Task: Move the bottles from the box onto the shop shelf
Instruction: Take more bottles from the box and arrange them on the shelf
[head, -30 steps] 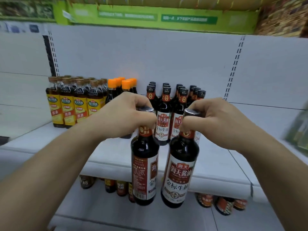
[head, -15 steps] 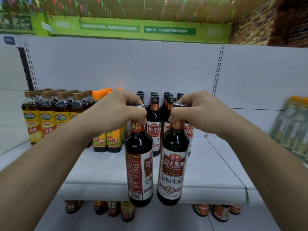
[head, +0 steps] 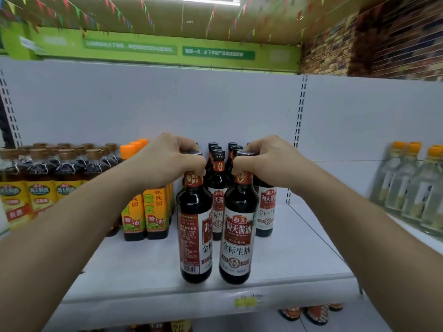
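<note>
White shelf (head: 299,259) boards fill the view under green shop signs. My left grip (head: 167,161) is curled round the neck of the left bottle (head: 194,236), my right grip (head: 268,159) round the right bottle (head: 237,238). Both hang upright, side by side, at the shelf's front lip; whether they touch it I can't tell. I'd seat them flat, then slide them straight back to the matching row (head: 218,188), clear of the orange-capped bottles (head: 146,212).

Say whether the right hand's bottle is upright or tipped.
Upright: the bottle is vertical, cap straight above base, right hand gripping its neck.
</note>
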Tool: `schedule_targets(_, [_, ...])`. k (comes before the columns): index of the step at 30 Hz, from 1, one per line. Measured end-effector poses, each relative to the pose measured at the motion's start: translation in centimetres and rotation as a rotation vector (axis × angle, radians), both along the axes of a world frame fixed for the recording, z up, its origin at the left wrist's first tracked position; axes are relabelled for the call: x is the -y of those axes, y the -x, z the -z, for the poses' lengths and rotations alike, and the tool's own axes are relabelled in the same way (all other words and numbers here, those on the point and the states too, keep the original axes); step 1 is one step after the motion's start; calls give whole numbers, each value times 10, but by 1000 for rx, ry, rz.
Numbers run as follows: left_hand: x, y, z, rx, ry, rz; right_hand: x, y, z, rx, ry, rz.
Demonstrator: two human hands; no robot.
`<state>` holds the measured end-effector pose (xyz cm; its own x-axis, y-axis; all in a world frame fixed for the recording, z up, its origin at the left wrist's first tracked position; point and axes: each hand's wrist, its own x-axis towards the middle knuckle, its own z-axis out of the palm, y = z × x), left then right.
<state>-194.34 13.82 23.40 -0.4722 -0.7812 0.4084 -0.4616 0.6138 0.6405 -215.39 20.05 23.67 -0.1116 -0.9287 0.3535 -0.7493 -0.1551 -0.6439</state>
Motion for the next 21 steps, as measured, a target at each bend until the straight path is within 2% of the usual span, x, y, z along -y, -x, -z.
schedule_targets(21, [64, 5, 18, 69, -38, 63, 59, -2, 22, -37, -44, 21])
